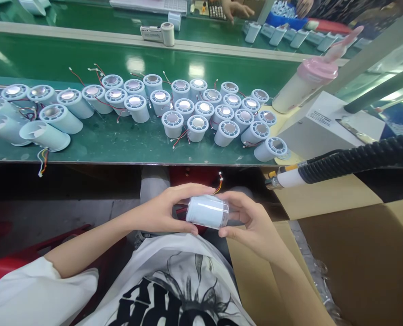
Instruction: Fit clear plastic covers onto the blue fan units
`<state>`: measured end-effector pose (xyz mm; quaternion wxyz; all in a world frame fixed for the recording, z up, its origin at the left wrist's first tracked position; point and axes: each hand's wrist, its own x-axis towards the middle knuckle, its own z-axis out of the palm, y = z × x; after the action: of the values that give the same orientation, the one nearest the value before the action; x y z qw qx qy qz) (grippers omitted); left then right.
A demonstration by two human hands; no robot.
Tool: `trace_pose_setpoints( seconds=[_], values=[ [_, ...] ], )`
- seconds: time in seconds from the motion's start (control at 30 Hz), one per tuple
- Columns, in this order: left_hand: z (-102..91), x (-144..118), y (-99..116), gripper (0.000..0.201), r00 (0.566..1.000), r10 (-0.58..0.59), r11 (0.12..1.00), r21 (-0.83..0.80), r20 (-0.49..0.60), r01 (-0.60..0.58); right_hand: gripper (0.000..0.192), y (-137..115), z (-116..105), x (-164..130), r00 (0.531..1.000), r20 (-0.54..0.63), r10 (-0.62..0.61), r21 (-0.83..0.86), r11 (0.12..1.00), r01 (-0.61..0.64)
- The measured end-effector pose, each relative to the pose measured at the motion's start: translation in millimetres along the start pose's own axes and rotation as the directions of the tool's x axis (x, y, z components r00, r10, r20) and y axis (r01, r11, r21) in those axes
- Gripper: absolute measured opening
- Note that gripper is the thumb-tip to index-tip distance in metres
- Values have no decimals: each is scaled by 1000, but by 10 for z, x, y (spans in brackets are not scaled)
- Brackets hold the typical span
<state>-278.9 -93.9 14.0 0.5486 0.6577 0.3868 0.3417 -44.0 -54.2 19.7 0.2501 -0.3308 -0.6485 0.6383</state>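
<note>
In front of my lap I hold a pale blue cylindrical motor housing [206,212] on its side between both hands. My left hand [172,210] curves round its left end, with the thumb below and the fingers above. A clear plastic cover [225,213] shows at the right end, where my right hand [250,217] grips it between thumb and fingers. Thin coloured wires [219,183] with a small white connector stick out behind the piece. Beyond my hands, several similar pale blue housings [197,127] stand on the green bench [130,142], many with wires.
An open cardboard box [360,258] with clear plastic pieces [318,271] is at my right. A black ribbed hose [353,158] reaches in above it. A pink-lidded bottle [299,86] stands by a white box-shaped device [326,122]. Across the bench, another person's hand [237,9] is visible.
</note>
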Motion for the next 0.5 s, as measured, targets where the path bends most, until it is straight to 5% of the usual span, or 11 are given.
trace_pose_setpoints(
  seconds=[0.27, 0.5],
  values=[
    [-23, -27, 12, 74, 999, 52, 994, 100, 6, -52, 44, -12, 29, 19, 995, 25, 97, 109, 989, -99],
    [-41, -53, 0, 76, 997, 78, 987, 140, 9, -79, 44, -32, 63, -16, 998, 10, 66, 78, 995, -66]
  ],
)
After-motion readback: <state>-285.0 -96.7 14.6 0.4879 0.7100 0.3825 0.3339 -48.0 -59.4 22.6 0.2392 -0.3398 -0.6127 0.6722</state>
